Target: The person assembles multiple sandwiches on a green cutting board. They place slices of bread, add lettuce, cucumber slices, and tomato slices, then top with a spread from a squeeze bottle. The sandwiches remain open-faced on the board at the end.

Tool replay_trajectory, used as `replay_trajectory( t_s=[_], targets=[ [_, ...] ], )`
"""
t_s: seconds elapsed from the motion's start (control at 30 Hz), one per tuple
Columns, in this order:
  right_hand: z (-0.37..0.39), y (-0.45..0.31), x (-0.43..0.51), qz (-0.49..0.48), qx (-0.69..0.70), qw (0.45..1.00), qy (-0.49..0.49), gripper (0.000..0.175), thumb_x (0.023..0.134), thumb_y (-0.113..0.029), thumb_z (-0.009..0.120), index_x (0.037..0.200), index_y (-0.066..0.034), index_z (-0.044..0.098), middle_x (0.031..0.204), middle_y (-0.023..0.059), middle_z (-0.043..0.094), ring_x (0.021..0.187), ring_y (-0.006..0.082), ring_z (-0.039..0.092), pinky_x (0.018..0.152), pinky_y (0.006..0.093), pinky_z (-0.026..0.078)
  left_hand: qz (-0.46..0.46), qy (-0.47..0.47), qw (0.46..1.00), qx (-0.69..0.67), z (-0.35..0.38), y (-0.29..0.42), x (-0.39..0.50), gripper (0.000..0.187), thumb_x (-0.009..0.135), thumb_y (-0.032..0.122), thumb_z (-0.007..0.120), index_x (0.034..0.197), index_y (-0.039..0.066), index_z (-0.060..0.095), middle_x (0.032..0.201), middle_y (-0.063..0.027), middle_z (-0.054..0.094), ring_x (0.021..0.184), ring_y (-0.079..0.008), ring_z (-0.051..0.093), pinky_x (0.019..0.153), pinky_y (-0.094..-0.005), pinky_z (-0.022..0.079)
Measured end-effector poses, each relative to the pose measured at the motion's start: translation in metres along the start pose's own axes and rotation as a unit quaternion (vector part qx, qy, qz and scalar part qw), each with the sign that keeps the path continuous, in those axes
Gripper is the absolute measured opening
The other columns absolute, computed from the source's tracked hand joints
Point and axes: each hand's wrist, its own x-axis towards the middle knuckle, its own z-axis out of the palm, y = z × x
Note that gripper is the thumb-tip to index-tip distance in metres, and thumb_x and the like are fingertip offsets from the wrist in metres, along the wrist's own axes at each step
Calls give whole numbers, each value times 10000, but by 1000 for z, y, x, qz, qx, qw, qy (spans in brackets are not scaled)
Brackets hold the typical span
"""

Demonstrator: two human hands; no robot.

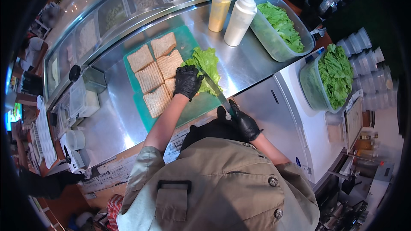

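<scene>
My left hand (188, 81), in a black glove, presses its curled fingers onto green lettuce leaves (209, 62) at the right side of a green cutting board (185, 38). In my right hand (245, 122), also black-gloved, is the handle of a long knife. Its blade (215, 87) slants up and left across the lettuce, close beside my left fingers. Several bread slices (148, 77) with grill ridges lie side by side on the board, left of my left hand. One of them is partly covered by that hand.
Two squeeze bottles, one yellow (220, 11) and one white (240, 22), stand beyond the board. Tubs of lettuce (282, 27) (335, 77) sit at right. Behind a metal rim runs a glass-covered ingredient counter (128, 12). Clear lidded containers (84, 101) stand left.
</scene>
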Motion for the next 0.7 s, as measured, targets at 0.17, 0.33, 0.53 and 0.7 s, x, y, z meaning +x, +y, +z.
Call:
replay_trajectory(
  t_s=[0.17,0.33,0.53,0.7],
  targets=[
    [-8,-17,5,-47,-32,998,42,560,912,-128,491,1423,-29,284,807,165,653,699,257,658,628,373,489,34,24,999,-14,-14,-4,-3,179,750,236,653,759,58,639,857,-136,613,870,-329,573,817,-448,412],
    [-46,-33,-3,35,108,993,16,633,859,-146,588,1433,-148,320,937,203,652,809,353,658,715,411,507,36,0,999,-32,-20,-6,-9,199,752,231,651,825,46,668,950,-154,642,942,-330,582,836,-448,427],
    [-68,-14,8,-15,201,965,167,543,894,-47,539,1407,-168,406,910,83,616,828,133,565,762,281,463,-52,194,973,-114,-23,-10,-24,471,794,298,665,1138,-13,583,1105,-236,602,1062,-363,563,933,-434,431],
    [-59,38,50,18,20,987,161,559,793,-42,578,1338,-139,498,861,174,621,779,342,586,725,401,482,-219,48,973,-55,-26,-7,-16,758,746,503,687,1220,-63,513,1134,-252,574,1087,-375,540,939,-426,433]
  ],
)
